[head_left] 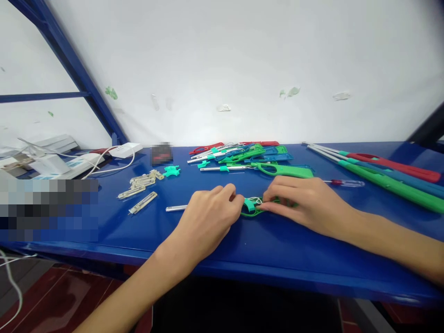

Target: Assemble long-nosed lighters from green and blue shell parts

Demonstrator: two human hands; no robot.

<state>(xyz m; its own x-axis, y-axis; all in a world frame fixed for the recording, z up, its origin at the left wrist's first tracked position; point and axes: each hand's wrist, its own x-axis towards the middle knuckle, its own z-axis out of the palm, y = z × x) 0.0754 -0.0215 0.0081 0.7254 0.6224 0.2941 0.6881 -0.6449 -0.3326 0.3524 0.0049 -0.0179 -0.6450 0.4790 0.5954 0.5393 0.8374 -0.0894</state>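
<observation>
My left hand [212,213] is holding the green casing [251,214]; my right hand [307,199] is working at the white wire [258,200], its grip I cannot tell from here.

A white wall [208,55] rises beyond the fingers [277,208], dotted with pale scuffs [224,107] and greenish patches [294,91]. Beneath the fingers spreads a glossy blue tabletop [263,252], catching soft light. A blue frame [69,60] slants well to their left, a darker post [430,124] to their right; red floor tiles [58,300] show lower down.
</observation>
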